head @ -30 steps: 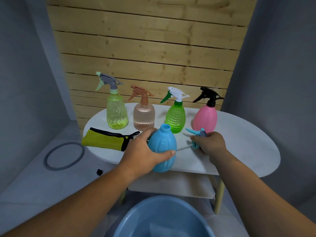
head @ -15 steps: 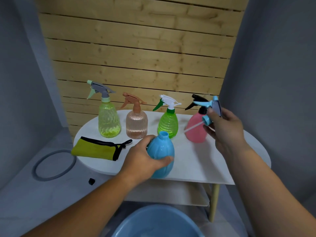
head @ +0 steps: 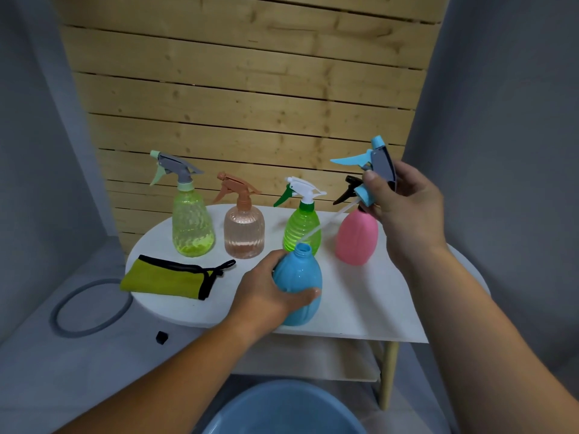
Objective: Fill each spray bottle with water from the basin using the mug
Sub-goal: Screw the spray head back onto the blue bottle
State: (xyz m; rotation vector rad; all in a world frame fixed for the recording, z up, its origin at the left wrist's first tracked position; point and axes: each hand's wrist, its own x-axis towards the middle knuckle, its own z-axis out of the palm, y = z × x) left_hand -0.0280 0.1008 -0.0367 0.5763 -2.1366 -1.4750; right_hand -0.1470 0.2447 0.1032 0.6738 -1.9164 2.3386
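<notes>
Wrapping left fingers (head: 302,296) round the bulbous blue plastic bottle (head: 299,277), I pinched its blue sprayer head (head: 376,158) in right fingers (head: 373,183); its dip tube (head: 316,230) needed centring, I judged.

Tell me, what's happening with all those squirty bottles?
A person is working on the blue bottle, which stands open on the white table. The left hand grips it, and the right hand holds its spray top up in the air, tube slanting toward the neck. Four other bottles stand behind with tops on. A basin sits below.
</notes>
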